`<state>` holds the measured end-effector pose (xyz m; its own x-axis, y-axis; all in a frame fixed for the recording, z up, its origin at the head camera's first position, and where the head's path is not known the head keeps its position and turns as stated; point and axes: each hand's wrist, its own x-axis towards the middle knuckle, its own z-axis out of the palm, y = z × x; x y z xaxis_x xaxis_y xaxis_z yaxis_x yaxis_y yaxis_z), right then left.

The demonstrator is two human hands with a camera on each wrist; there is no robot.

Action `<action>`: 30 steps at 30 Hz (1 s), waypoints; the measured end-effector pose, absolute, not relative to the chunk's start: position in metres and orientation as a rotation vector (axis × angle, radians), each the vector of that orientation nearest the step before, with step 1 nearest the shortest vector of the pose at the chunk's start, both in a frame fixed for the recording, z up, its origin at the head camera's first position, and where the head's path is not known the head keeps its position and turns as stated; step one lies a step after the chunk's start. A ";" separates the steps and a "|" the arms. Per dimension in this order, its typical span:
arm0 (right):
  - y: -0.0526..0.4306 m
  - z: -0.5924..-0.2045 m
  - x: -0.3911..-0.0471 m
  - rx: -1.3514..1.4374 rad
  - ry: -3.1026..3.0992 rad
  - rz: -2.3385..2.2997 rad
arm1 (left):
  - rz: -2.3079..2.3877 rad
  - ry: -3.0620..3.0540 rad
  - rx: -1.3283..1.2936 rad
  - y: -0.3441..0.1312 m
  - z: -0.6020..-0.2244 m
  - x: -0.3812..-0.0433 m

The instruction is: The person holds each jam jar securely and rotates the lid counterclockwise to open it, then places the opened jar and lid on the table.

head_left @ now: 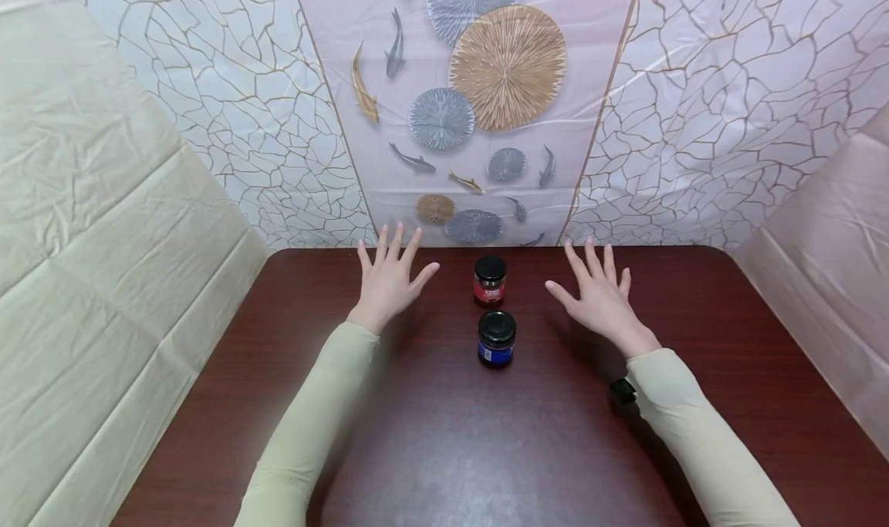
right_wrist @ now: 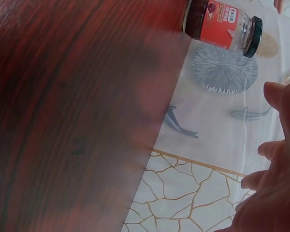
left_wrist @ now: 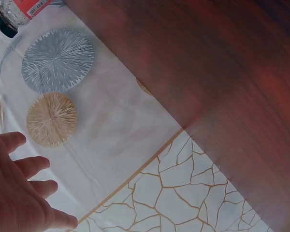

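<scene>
Two small glass jars with black lids stand upright on the table, one behind the other. The rear jar with a red label is near the back edge; the front jar with a blue label stands closer to the person. To the left of the jars the left hand is spread over the table, holding nothing. On the other side the right hand is likewise spread with straight fingers, apart from both jars. In the right wrist view the red-labelled jar shows clear glass under its lid.
The dark red-brown table ends at a patterned backdrop with fish and round motifs. Pale cloth walls flank it on both sides. A black band with a square piece sits at the right wrist.
</scene>
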<state>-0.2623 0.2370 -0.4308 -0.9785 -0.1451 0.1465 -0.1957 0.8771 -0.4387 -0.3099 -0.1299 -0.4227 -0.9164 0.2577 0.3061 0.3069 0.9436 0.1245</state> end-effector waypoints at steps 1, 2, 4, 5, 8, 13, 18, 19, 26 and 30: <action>0.237 -0.431 -0.262 0.267 -2.938 0.704 | -0.240 -2.817 -0.418 -0.130 -0.422 -0.310; 0.237 -0.430 -0.262 0.266 -2.940 0.702 | -0.237 -2.820 -0.418 -0.130 -0.422 -0.309; 0.238 -0.430 -0.263 0.266 -2.945 0.701 | -0.224 -2.827 -0.417 -0.130 -0.421 -0.309; 0.238 -0.430 -0.263 0.267 -2.948 0.700 | -0.227 -2.832 -0.418 -0.130 -0.420 -0.309; 0.239 -0.430 -0.263 0.268 -2.956 0.698 | -0.212 -2.831 -0.408 -0.131 -0.419 -0.307; 0.241 -0.427 -0.260 0.263 -2.967 0.700 | -0.213 -2.825 -0.407 -0.133 -0.418 -0.307; 0.243 -0.423 -0.258 0.262 -2.980 0.704 | -0.232 -2.811 -0.416 -0.135 -0.418 -0.306; 0.244 -0.423 -0.258 0.264 -2.984 0.705 | -0.232 -2.812 -0.419 -0.136 -0.418 -0.306; 0.249 -0.425 -0.257 0.291 -2.991 0.718 | -0.206 -2.814 -0.436 -0.137 -0.419 -0.302; 0.250 -0.429 -0.254 0.311 -2.993 0.760 | -0.227 -2.824 -0.461 -0.135 -0.418 -0.298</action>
